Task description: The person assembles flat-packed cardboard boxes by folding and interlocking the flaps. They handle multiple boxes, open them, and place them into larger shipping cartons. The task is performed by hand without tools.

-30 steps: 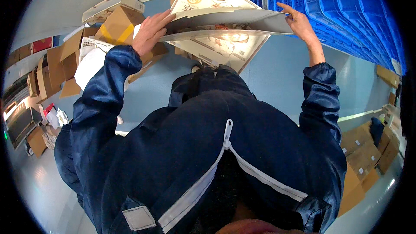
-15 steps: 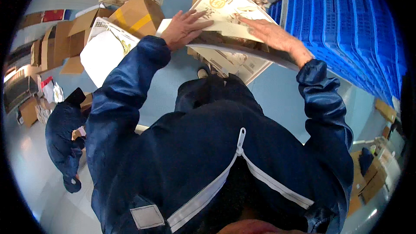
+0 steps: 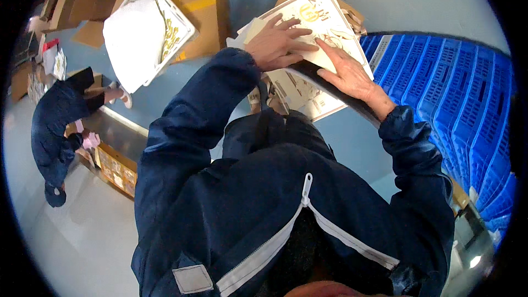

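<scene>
A flat white printed carton sheet (image 3: 322,19) with yellow and gold artwork lies on top of a stack with a dark edge, held out in front of me. My left hand (image 3: 278,41) lies flat on the sheet's left part, fingers spread. On the sheet's right edge rests my right hand (image 3: 352,77), palm down. Both arms are in dark blue sleeves. More printed flat cartons (image 3: 302,96) show beneath the stack.
Stacked blue plastic crates (image 3: 456,104) fill the right side. Brown cardboard boxes (image 3: 198,5) and a white tray (image 3: 146,33) of white sheets lie at the upper left. A person in dark blue (image 3: 58,126) bends over an open box (image 3: 115,168) at the left.
The view has swung so the stack sits further right and lower. Both hands shifted from gripping its sides to lying flat on top. The person at left has come further into view.
</scene>
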Demonstrator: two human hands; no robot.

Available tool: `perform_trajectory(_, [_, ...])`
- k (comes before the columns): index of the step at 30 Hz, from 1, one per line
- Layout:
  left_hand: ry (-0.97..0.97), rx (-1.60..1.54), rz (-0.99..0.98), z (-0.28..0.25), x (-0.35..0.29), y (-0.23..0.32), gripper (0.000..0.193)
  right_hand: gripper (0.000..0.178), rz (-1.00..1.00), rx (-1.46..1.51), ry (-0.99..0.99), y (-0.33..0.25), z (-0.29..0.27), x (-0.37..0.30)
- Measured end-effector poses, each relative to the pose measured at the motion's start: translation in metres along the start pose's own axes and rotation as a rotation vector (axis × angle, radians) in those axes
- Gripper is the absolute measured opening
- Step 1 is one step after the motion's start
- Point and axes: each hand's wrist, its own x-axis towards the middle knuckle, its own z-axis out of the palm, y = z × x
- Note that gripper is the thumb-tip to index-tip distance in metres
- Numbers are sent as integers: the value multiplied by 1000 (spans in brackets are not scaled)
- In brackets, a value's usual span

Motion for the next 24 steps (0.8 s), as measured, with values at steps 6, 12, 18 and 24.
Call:
perform_trajectory(6, [101,-128,-27,4,9,-13,37,73,-40,-231,83,-6,6,27])
perform_trajectory(12, [934,-588,-554,-28,-67,-4,45,69,-95,-378,248,5,15,32])
perform_trajectory(18, [673,-1298,-669,8,-85,-9,51,68,-115,-406,293,14,14,37])
perform_trajectory(24, [616,-999,-418,12,-64,-12,66,70,-66,-352,219,13,7,36])
